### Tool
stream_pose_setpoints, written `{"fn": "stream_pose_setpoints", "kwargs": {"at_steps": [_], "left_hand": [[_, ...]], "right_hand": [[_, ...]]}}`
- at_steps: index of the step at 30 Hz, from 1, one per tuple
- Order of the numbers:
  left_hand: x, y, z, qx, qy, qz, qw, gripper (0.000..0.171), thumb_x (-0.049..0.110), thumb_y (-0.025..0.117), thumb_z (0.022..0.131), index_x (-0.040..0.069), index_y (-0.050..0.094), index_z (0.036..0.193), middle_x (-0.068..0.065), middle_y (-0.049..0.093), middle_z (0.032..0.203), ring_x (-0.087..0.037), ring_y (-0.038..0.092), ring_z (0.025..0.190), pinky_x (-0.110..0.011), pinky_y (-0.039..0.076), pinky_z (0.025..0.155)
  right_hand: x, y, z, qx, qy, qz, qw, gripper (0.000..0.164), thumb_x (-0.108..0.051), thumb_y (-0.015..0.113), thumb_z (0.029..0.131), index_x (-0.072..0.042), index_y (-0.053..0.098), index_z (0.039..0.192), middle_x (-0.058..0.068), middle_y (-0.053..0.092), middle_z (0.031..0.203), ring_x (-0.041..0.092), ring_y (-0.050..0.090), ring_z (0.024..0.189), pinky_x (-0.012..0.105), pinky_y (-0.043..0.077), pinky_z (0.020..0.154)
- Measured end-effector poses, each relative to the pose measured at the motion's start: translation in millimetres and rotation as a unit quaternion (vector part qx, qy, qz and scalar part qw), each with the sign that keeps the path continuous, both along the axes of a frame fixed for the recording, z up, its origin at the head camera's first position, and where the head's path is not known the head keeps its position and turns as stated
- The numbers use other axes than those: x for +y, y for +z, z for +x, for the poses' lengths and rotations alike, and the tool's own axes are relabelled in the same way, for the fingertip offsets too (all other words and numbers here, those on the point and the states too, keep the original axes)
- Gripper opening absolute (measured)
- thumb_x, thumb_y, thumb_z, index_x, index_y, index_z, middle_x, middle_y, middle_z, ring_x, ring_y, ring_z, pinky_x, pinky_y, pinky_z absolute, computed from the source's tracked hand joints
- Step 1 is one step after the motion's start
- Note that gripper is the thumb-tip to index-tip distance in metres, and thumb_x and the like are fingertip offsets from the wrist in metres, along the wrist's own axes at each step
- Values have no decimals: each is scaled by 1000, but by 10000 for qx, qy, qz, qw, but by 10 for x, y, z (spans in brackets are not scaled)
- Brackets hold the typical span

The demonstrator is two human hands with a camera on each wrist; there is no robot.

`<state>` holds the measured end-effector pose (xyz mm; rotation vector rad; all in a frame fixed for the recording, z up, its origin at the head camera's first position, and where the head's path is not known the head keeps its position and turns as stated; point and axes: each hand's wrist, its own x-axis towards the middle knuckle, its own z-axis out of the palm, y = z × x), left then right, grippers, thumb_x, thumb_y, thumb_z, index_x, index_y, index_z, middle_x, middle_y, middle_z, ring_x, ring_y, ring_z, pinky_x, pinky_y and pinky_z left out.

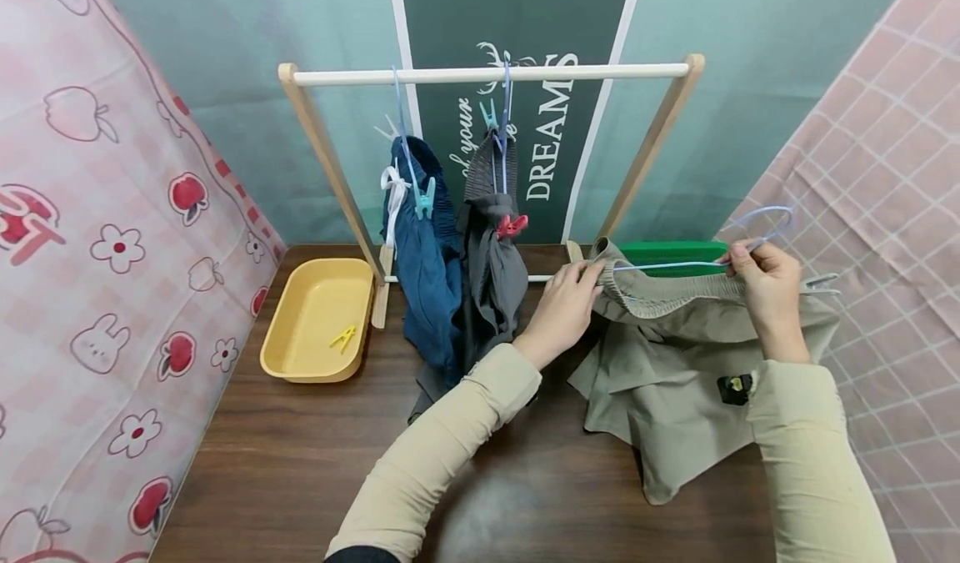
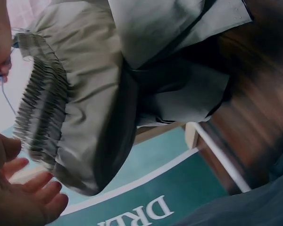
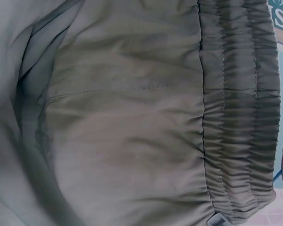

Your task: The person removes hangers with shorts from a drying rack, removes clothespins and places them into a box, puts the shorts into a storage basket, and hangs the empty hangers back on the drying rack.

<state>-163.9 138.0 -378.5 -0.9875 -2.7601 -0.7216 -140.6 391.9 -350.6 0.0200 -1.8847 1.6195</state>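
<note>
Olive-grey elastic-waist shorts hang at the right on a thin pale-blue hanger, the gathered waistband uppermost. My right hand pinches the hanger just below its hook. At the other end of the waistband, my left hand touches the fabric. The left wrist view shows this left hand with thumb and fingers apart beside the waistband edge. A pale clothespin is at the right end of the waistband. A dark patch marks one leg.
A wooden rack with a white bar stands at the back. Blue pants and dark grey pants hang from it, clipped to hangers. A yellow basin holds a yellow clothespin. A green container sits behind the shorts.
</note>
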Motion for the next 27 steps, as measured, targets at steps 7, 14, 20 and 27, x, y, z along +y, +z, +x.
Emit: {"fn": "stream_pose_setpoints", "kwargs": {"at_steps": [7, 14, 20, 27], "left_hand": [[84, -56, -113, 141, -89, -386, 9991, 43, 32, 37, 102, 26, 38, 145, -6, 56, 131, -21, 53, 122, -35, 42, 105], [129, -93, -124, 1087, 185, -867, 9901, 27, 21, 38, 103, 23, 51, 127, -4, 64, 107, -15, 65, 74, -26, 53, 62], [113, -143, -119, 1453, 355, -838, 9852, 23, 16, 40, 103, 20, 53, 121, -5, 64, 110, -12, 62, 61, -23, 50, 54], [77, -132, -121, 1350, 394, -571, 9884, 20, 16, 40, 103, 17, 53, 118, -5, 65, 103, -12, 61, 60, -23, 49, 53]], "right_hand": [[-51, 41, -2, 102, 301, 390, 9987, 31, 4, 56, 92, -10, 66, 66, -13, 65, 66, 3, 54, 59, 12, 42, 60], [-79, 91, -19, -108, 237, 1369, 9902, 23, -2, 55, 94, -10, 69, 79, -24, 65, 73, -5, 59, 73, 9, 42, 70], [-52, 73, 53, 260, -752, 1789, 9806, 15, -14, 61, 93, -18, 74, 88, -34, 64, 91, -12, 56, 90, 9, 36, 74], [80, 216, 159, 481, -3764, -357, 9245, 21, -13, 47, 97, -25, 62, 89, -21, 55, 91, -5, 49, 84, 11, 36, 80]]}}
